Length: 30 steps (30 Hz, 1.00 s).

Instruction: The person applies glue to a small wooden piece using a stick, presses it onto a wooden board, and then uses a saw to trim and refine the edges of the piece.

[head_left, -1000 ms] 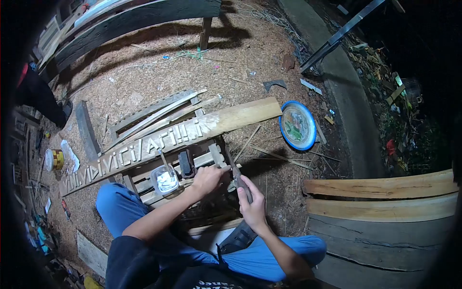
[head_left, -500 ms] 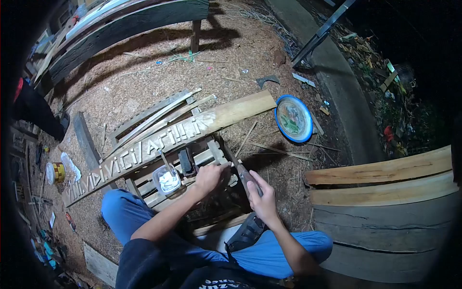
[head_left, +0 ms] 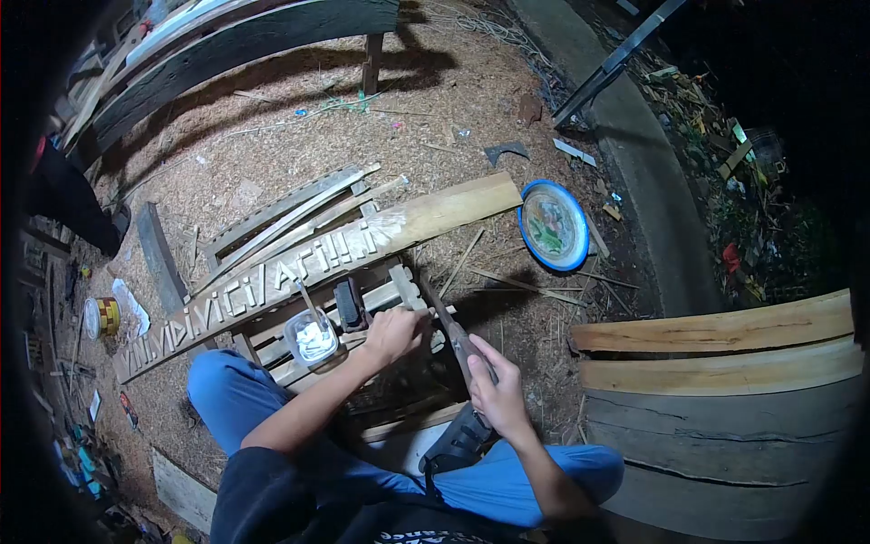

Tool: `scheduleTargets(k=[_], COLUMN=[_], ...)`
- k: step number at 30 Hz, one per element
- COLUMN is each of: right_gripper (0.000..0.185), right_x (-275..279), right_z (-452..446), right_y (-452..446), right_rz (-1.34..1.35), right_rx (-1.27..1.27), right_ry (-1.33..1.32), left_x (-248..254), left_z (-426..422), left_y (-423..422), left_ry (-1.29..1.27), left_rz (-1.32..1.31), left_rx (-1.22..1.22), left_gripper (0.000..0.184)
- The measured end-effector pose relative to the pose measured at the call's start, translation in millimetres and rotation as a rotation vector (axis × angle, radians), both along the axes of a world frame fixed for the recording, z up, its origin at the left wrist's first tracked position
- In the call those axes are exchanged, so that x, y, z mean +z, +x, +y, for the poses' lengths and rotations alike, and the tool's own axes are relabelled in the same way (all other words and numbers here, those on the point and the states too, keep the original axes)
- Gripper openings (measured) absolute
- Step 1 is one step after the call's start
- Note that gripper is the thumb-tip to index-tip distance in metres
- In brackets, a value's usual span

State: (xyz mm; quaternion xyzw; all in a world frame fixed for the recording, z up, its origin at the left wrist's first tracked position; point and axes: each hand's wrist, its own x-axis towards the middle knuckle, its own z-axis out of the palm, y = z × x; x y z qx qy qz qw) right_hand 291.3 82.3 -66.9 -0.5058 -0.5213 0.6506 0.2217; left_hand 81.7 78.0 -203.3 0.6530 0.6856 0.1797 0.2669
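Observation:
My left hand [head_left: 393, 334] is closed on a small light wood piece [head_left: 442, 311] at the edge of a slatted wooden stand [head_left: 407, 286]. Wrapped around the brown handle of a long tool [head_left: 459, 337], my right hand [head_left: 497, 388] sits just right of it; the tool's front part lies beside the wood piece. Left of my left hand are a dark block [head_left: 348, 304] and a clear tub [head_left: 311, 339] with white stuff and a stick in it. Beyond them lies a long board [head_left: 453, 211] with raised wooden letters.
A blue-rimmed round tray [head_left: 521, 223] lies beyond my right hand. Wide planks [head_left: 707, 376] are at the right. A yellow-banded can [head_left: 110, 316] stands at the left, near another person's dark-clothed leg [head_left: 77, 204]. A wooden bench [head_left: 245, 54] is at the back.
My right hand and the tool have shifted slightly down and right relative to my left hand. My left hand keeps its place at the stand's edge. The whole view has shifted a little.

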Motion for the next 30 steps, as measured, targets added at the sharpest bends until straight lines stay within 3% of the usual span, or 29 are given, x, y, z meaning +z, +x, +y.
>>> scheduleTargets(k=[5,7,8,11,16,20,22,24,26,30], right_gripper=[0.044,0.044,0.044,0.042,0.041,0.040,0.039,0.038,0.037,0.032], right_x=[-38,-49,-48,-1,-34,22,26,-34,-28,52], right_z=[-12,-14,-16,-16,-16,-2,5,11,18,29], right_y=[-6,-9,-2,-1,-11,-3,-13,-17,-25,-10], right_rz=[0.016,-0.110,-0.115,-0.071,-0.103,-0.236,-0.197,-0.179,-0.188,-0.190], right_rx=[-0.046,0.051,0.046,0.012,-0.043,0.131,0.076,0.098,0.127,0.124], right_ry=[0.052,0.373,0.378,0.131,0.260,0.163,0.073,0.362,0.362,-0.025], left_x=[1,3,3,0,12,3,5,9,10,2], left_z=[0,0,0,-1,2,2,0,-1,0,-1], left_y=[-3,-2,-2,-5,-1,0,0,1,3,4], left_ry=[-0.022,-0.031,-0.011,0.031,-0.018,-0.016,0.005,0.003,0.007,0.027], left_rz=[-0.002,-0.012,-0.019,-0.033,-0.086,-0.057,-0.055,-0.051,-0.045,-0.044], left_rx=[-0.019,-0.025,-0.013,0.031,0.035,0.072,0.058,0.051,0.067,0.115], left_gripper=[0.037,0.038,0.038,0.037,0.032,0.033,0.034,0.036,0.038,0.039])
